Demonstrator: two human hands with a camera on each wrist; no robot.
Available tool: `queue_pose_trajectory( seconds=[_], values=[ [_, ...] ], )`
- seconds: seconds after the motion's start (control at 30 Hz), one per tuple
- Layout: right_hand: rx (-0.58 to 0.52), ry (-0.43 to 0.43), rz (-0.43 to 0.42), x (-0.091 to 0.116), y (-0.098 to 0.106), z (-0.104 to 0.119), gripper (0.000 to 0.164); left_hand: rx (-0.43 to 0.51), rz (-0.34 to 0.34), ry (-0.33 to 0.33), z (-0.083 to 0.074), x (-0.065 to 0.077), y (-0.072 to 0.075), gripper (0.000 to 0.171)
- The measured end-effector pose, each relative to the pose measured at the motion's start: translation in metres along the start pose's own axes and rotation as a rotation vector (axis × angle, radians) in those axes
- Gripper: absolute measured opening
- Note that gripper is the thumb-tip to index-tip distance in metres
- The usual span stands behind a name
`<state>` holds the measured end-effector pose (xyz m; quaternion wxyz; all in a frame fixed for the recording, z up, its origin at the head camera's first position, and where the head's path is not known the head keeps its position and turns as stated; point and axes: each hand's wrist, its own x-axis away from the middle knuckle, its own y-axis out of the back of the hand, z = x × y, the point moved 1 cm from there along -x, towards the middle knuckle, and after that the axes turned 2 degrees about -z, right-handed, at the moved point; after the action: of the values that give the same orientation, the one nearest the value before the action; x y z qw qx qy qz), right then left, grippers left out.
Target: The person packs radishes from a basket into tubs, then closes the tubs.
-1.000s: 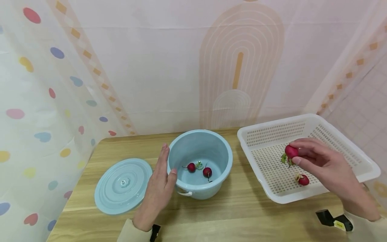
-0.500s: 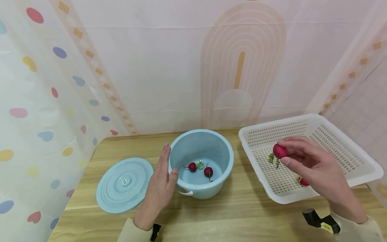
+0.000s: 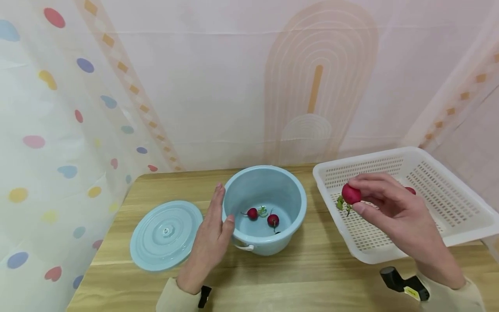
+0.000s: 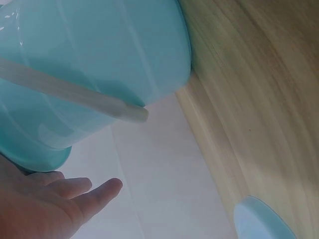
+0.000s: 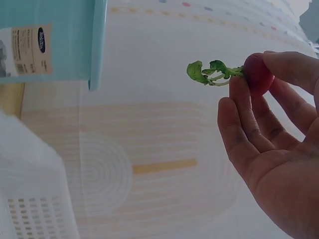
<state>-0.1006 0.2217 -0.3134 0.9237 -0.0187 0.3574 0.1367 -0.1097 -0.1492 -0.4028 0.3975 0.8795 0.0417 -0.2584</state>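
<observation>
Between thumb and fingertips my right hand (image 3: 393,210) pinches a red radish (image 3: 351,193) above the left side of the white basket (image 3: 360,255). Green leaves (image 5: 204,73) hang from the radish, clear in the right wrist view. My left hand (image 3: 210,238) rests with straight fingers against the left rim of the light blue bucket (image 3: 294,208). Inside the bucket lie two radishes, one at the left (image 3: 252,213) and one at the right (image 3: 273,220). Another radish (image 3: 410,190) in the basket is mostly hidden behind my right hand.
A round blue lid (image 3: 167,234) lies on the wooden table (image 3: 296,286) left of the bucket. The bucket's white handle (image 4: 75,92) hangs down its side. A patterned curtain (image 3: 218,86) stands behind the table.
My right hand has carried the radish leftward across the basket toward its left rim. My left hand stays at the bucket's rim. The head view has shifted slightly.
</observation>
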Motion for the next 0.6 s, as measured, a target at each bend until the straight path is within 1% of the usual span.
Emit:
queue_pose_trajectory(
  seconds=[0.13,0.3,0.53,0.6],
  values=[
    [0.016,-0.022,-0.009,-0.002,-0.007,0.001,0.044,0.001,0.003,0.006,-0.001,0.0,0.0,0.066],
    [0.046,-0.039,0.008,-0.005,-0.016,0.0,0.044,0.003,0.007,0.006,-0.001,0.0,0.0,0.066],
    [0.134,-0.139,0.013,-0.009,-0.03,-0.003,0.042,0.001,0.008,0.005,-0.001,0.001,0.0,0.066],
    [0.147,-0.139,0.021,-0.011,-0.036,-0.005,0.042,0.006,0.006,0.0,0.0,0.001,0.0,0.066]
  ],
)
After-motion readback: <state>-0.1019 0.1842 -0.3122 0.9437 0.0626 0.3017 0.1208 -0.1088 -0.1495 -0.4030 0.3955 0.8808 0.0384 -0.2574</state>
